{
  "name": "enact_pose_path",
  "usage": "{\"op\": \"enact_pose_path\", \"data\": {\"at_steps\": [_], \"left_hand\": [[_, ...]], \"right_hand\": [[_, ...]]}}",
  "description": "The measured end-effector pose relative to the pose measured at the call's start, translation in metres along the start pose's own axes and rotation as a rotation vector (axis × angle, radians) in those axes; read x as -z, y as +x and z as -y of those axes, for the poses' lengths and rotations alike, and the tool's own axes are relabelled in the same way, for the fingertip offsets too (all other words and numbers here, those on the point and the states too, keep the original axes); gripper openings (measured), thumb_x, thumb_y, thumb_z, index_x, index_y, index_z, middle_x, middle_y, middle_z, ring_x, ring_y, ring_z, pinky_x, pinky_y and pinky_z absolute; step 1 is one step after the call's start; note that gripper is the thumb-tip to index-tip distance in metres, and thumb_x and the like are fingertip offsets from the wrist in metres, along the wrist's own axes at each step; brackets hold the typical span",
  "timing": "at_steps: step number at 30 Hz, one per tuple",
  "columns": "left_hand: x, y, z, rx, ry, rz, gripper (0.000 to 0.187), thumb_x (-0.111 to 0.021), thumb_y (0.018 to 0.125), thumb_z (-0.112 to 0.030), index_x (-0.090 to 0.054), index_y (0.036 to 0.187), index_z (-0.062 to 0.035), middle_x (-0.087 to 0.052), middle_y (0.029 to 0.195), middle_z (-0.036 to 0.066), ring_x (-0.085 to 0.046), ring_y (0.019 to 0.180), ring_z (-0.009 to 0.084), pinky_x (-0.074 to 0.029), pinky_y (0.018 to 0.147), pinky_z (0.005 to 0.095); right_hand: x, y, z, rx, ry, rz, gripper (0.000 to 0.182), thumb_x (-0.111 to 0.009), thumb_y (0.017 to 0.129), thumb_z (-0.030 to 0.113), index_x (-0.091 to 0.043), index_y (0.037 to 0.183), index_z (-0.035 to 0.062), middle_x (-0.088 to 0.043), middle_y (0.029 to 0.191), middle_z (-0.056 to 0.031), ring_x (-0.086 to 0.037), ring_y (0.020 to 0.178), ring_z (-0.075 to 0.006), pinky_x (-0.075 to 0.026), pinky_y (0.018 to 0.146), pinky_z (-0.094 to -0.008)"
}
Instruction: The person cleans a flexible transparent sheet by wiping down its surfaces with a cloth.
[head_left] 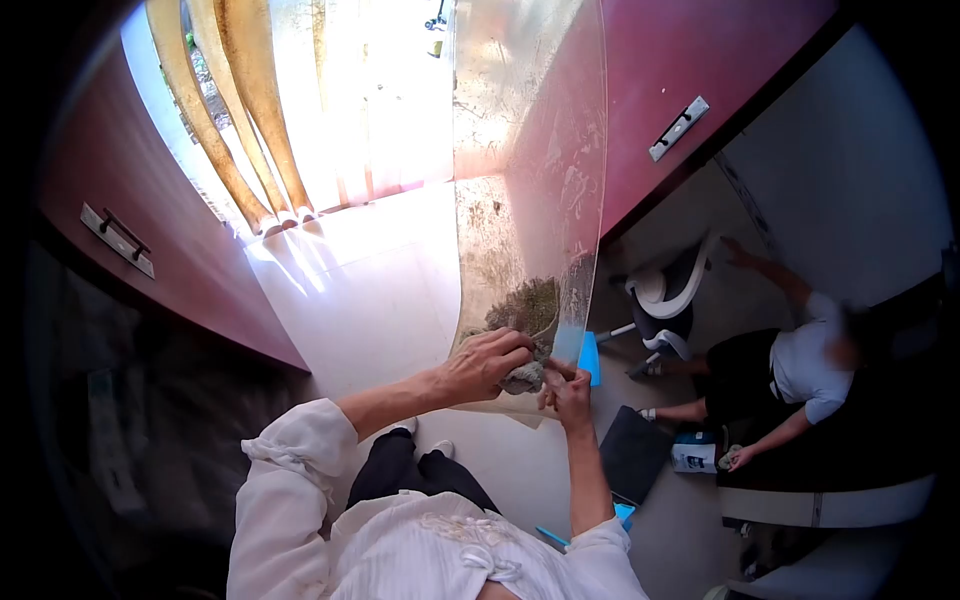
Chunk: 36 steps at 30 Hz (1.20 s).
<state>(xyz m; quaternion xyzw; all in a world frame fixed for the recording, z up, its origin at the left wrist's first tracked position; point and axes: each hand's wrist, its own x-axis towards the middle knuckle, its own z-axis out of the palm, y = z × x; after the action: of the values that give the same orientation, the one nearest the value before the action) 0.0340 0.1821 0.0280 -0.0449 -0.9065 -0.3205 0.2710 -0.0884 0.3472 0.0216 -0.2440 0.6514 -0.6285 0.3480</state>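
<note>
In the head view, a clear plastic strip (505, 225) with smears and dirt hangs down in front of me. A dark wet patch (532, 308) marks its lower part. My left hand (490, 360) is closed around a crumpled grey rag (523, 378) and presses it against the strip near the lower end. Close by on the right, my right hand (571, 398) has its fingers bent around the strip's right edge. Part of its grip is hidden behind the plastic and the rag.
Yellowish strips (255, 110) hang in the bright doorway between pink doors (680, 60). At right, another person (815, 365) crouches by a white and dark chair (670, 290), one hand on a greenish cloth beside a white and blue bag (694, 455). A dark flat panel (634, 455) is on the floor.
</note>
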Motion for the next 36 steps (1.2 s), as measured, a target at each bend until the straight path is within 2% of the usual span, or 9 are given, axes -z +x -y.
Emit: {"op": "enact_pose_path", "data": {"at_steps": [7, 12, 15, 18, 26, 29, 33, 35, 36], "left_hand": [[0.035, 0.059, 0.042, 0.400, -0.059, -0.659, 0.035, -0.069, 0.063, -0.001, -0.057, 0.095, -0.0054, -0.056, 0.098, 0.012, -0.055, 0.093, 0.0340, -0.047, 0.078, 0.0390], [-0.006, 0.021, -0.010, 0.140, -0.203, -0.291, 0.048, -0.066, 0.055, 0.005, -0.056, 0.101, -0.0054, -0.058, 0.109, 0.011, -0.057, 0.101, 0.0325, -0.048, 0.084, 0.0380], [-0.009, 0.021, -0.004, 0.101, -0.154, -0.323, 0.054, -0.065, 0.055, 0.005, -0.056, 0.107, -0.0059, -0.059, 0.107, 0.011, -0.057, 0.101, 0.0328, -0.048, 0.084, 0.0390], [0.009, 0.072, 0.034, 0.172, -0.035, -0.625, 0.046, -0.063, 0.063, 0.004, -0.055, 0.108, -0.0039, -0.059, 0.103, 0.016, -0.057, 0.096, 0.0355, -0.048, 0.081, 0.0400], [-0.019, 0.014, 0.013, 0.194, -0.320, -0.280, 0.055, -0.066, 0.059, 0.003, -0.055, 0.112, -0.0069, -0.060, 0.113, 0.013, -0.058, 0.104, 0.0333, -0.048, 0.089, 0.0373], [-0.016, 0.025, 0.010, 0.233, -0.287, -0.330, 0.062, -0.066, 0.057, 0.005, -0.054, 0.117, -0.0063, -0.055, 0.121, 0.014, -0.054, 0.111, 0.0333, -0.047, 0.091, 0.0375], [0.025, 0.114, 0.073, 0.327, -0.117, -0.791, 0.045, -0.066, 0.071, -0.004, -0.055, 0.115, -0.0011, -0.055, 0.119, 0.019, -0.050, 0.116, 0.0335, -0.038, 0.099, 0.0411], [0.072, 0.135, 0.095, 0.641, -0.821, -0.614, 0.027, -0.064, 0.079, -0.010, -0.058, 0.104, -0.0015, -0.063, 0.091, 0.014, -0.063, 0.078, 0.0221, -0.053, 0.067, 0.0329], [0.081, 0.135, 0.109, 0.584, -1.126, -0.518, 0.024, -0.063, 0.080, -0.011, -0.058, 0.102, -0.0006, -0.062, 0.085, 0.012, -0.062, 0.071, 0.0188, -0.052, 0.060, 0.0307]], "right_hand": [[-0.013, -0.005, 0.022, -0.013, 0.074, 0.128, 0.025, -0.057, 0.083, 0.008, -0.065, 0.103, -0.0060, -0.048, 0.051, 0.0027, -0.040, 0.037, -0.0053, -0.039, 0.038, -0.0229], [0.005, 0.004, 0.005, 0.005, 0.128, 0.010, 0.023, -0.061, 0.081, 0.013, -0.066, 0.092, -0.0071, -0.044, 0.048, 0.0023, -0.038, 0.033, -0.0068, -0.036, 0.033, -0.0239], [0.010, -0.009, 0.003, 0.017, 0.146, -0.004, 0.024, -0.061, 0.081, 0.013, -0.065, 0.093, -0.0076, -0.045, 0.048, 0.0021, -0.040, 0.033, -0.0072, -0.034, 0.032, -0.0226], [-0.004, -0.017, 0.016, 0.004, 0.125, 0.008, 0.025, -0.060, 0.081, 0.013, -0.064, 0.094, -0.0077, -0.046, 0.050, 0.0016, -0.041, 0.034, -0.0070, -0.033, 0.034, -0.0213], [0.016, -0.007, 0.009, 0.023, 0.228, -0.054, 0.027, -0.057, 0.084, 0.011, -0.062, 0.101, -0.0083, -0.043, 0.050, 0.0037, -0.037, 0.036, -0.0057, -0.035, 0.036, -0.0221], [0.028, -0.016, 0.020, -0.040, 0.221, 0.046, 0.026, -0.057, 0.083, 0.010, -0.062, 0.102, -0.0074, -0.043, 0.050, 0.0034, -0.038, 0.036, -0.0059, -0.036, 0.036, -0.0228], [0.025, -0.021, 0.017, -0.010, 0.137, 0.055, 0.027, -0.058, 0.084, 0.011, -0.061, 0.100, -0.0102, -0.042, 0.046, 0.0021, -0.038, 0.035, -0.0077, -0.035, 0.036, -0.0236], [0.031, -0.013, 0.013, -0.023, 0.253, 0.068, 0.026, -0.057, 0.084, 0.011, -0.061, 0.098, -0.0104, -0.042, 0.046, 0.0017, -0.038, 0.035, -0.0081, -0.035, 0.036, -0.0235], [0.035, -0.014, 0.011, -0.041, 0.375, 0.083, 0.024, -0.057, 0.084, 0.010, -0.061, 0.097, -0.0107, -0.042, 0.045, 0.0014, -0.039, 0.034, -0.0085, -0.035, 0.036, -0.0234]]}}
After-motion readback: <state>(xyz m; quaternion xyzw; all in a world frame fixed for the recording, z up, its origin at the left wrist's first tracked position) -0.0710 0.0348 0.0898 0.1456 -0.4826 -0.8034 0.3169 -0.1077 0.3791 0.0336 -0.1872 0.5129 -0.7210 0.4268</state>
